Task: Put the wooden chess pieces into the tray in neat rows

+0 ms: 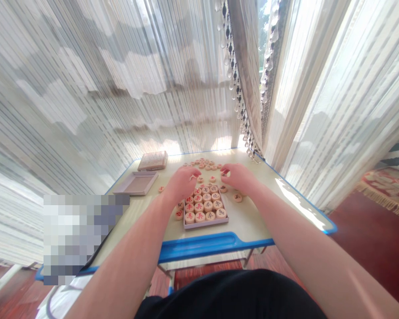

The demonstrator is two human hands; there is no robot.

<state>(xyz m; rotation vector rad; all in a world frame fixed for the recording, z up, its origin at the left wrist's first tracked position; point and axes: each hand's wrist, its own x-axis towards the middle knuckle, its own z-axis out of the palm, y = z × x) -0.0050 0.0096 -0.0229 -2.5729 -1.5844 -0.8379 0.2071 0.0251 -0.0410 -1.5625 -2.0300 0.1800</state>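
Observation:
A shallow grey tray (206, 224) sits in the middle of the pale table (252, 217), filled with round wooden chess discs (204, 206) marked in red and black. My left hand (182, 182) hovers over the tray's far left corner, fingers curled in a pinch on something I cannot make out. My right hand (239, 176) is just past the tray's far right corner, fingers bent down among loose discs (206, 165) scattered on the far part of the table. One stray disc (237, 197) lies under my right wrist.
A flat grey lid (136, 183) lies at the left, with a wooden box (153, 160) behind it. The table has a blue rim and front handle (202, 246). Sheer striped curtains (119, 88) and a beaded drape (246, 88) hang close behind. A red carpet lies at the right.

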